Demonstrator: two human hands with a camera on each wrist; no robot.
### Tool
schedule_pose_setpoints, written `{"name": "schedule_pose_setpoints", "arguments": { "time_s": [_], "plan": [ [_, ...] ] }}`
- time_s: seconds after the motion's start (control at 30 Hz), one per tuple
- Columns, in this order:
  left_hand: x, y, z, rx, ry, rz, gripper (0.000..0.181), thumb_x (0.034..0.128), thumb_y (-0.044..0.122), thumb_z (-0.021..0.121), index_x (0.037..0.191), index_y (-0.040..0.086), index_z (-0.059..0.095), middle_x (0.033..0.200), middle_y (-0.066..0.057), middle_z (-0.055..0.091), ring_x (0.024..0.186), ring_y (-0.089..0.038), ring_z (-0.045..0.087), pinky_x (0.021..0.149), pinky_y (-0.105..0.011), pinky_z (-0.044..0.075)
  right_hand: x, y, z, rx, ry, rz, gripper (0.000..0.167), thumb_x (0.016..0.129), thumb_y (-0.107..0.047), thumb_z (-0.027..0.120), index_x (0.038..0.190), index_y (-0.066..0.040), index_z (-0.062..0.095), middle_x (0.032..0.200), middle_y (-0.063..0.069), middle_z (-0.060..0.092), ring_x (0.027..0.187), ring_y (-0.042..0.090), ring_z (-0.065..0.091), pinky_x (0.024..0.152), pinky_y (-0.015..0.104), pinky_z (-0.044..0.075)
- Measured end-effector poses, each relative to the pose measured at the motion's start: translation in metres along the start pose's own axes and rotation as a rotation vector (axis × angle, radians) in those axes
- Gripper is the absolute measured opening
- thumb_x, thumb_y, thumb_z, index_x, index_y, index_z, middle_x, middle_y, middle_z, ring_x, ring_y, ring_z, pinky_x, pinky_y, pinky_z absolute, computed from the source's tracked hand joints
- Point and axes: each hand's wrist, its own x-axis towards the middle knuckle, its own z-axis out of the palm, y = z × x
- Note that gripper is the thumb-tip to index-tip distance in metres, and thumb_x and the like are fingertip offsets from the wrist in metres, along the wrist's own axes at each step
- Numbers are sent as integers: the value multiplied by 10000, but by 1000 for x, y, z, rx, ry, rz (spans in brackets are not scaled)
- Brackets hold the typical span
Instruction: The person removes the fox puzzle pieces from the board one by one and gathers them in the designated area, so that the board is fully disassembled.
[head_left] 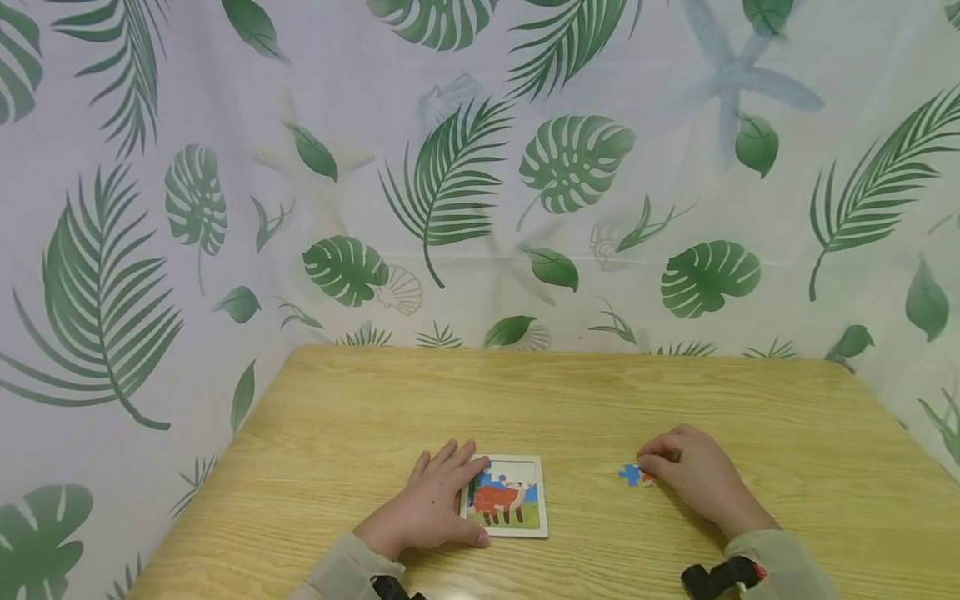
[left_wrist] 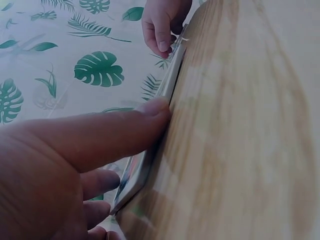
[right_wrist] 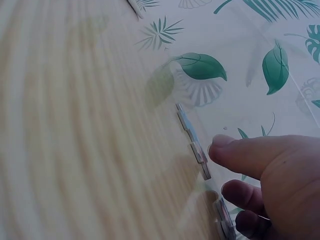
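A square puzzle tray (head_left: pixel 543 500) shows a red animal on blue and green, with a pale gap in its upper part. My left hand (head_left: pixel 429 504) spreads over its left side, thumb at the near edge and fingertips by the top left. In the left wrist view, the thumb of my left hand (left_wrist: pixel 90 145) touches the tray rim (left_wrist: pixel 142 172). Blue puzzle pieces (head_left: pixel 628 475) lie flat right of the tray, partly under the fingertips of my right hand (head_left: pixel 701 479). In the right wrist view, my right hand (right_wrist: pixel 280 180) has thumb and fingers apart beside the pieces (right_wrist: pixel 186 125).
A light wooden table (head_left: pixel 360 400) carries everything. Behind it and at the sides hangs a white cloth (head_left: pixel 465 317) printed with green leaves. Dark wrist straps (head_left: pixel 723 577) sit on both sleeves near the front edge of the view.
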Motion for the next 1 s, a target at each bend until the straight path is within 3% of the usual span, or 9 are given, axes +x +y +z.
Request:
{"name": "schedule_pose_setpoints", "arguments": {
  "time_s": [0.23,0.47,0.8,1.0],
  "plan": [
    [-1,1,-2,-21,3,-14,1044,732,540,861,1582,164,385,1670,-129,175,1539,-338,69,1188,-598,-27,0,-1,-2,20,-4,22,230,974,-383,684,1046,-190,786,994,-12,615,875,165,556,757,388,475],
    [-2,-1,-5,-29,9,-2,1048,747,528,855,1579,110,374,1660,-138,206,1537,-344,93,1194,-594,-1,0,-12,-4,30,31,-38,220,977,-372,683,1048,-192,787,1000,-40,632,943,199,572,766,404,480],
    [-2,-3,-6,-12,9,-16,1063,738,535,857,1582,113,367,1658,-118,225,1537,-345,83,1194,-597,5,3,-54,10,112,-41,-74,161,964,-315,708,1052,-205,785,1042,-36,637,1020,201,558,839,430,490],
    [-3,-4,-6,10,8,-32,1069,727,553,856,1586,142,369,1661,-84,226,1538,-340,74,1176,-633,-20,9,-80,27,123,-79,-124,126,959,-304,713,1026,-229,789,984,-83,637,976,166,559,825,416,483]
  ]
}}
